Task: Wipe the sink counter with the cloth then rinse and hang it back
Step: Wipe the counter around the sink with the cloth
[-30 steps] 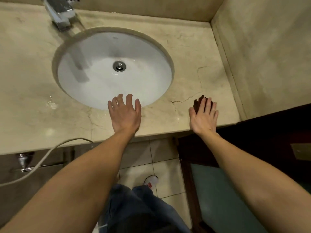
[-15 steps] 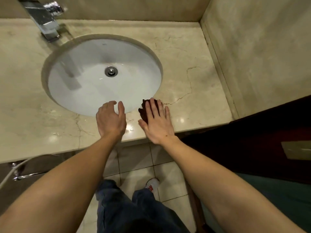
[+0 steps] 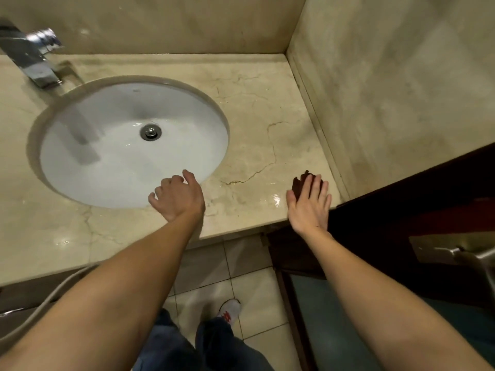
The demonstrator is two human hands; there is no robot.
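Right hand (image 3: 310, 207) lies flat on the dark red-brown cloth (image 3: 301, 183), fingers straight and close together, pressing it down rather than gripping it. Only the far edge of the cloth shows past my fingertips.

Change: half a second ago this hand and the cloth were beside my left hand, at the front rim of the sink basin (image 3: 120, 156). Now they are at the right front corner of the marble counter (image 3: 254, 103), near the side wall (image 3: 388, 89). A second ago they were at about this same spot, so I judge this is a back-and-forth stroke along the front strip, now at its right end.

Left hand (image 3: 178, 196) is at the basin's front rim, heel on the counter, fingers loosely curled over the edge and holding nothing. A second ago they were stretched flat. It looks like a brace only.

A wet gleam (image 3: 276, 200) sits on the marble just left of my right hand, where the cloth passed. A crack in the stone (image 3: 251, 175) runs between the hands.

Meaning for the task: wiping is under way and only the front strip looks covered. The counter behind the basin and around the faucet (image 3: 32, 65) has yet to be wiped, I think. No water is running that I can see. Rinsing and hanging are still to come, and the hanging place is not in view.
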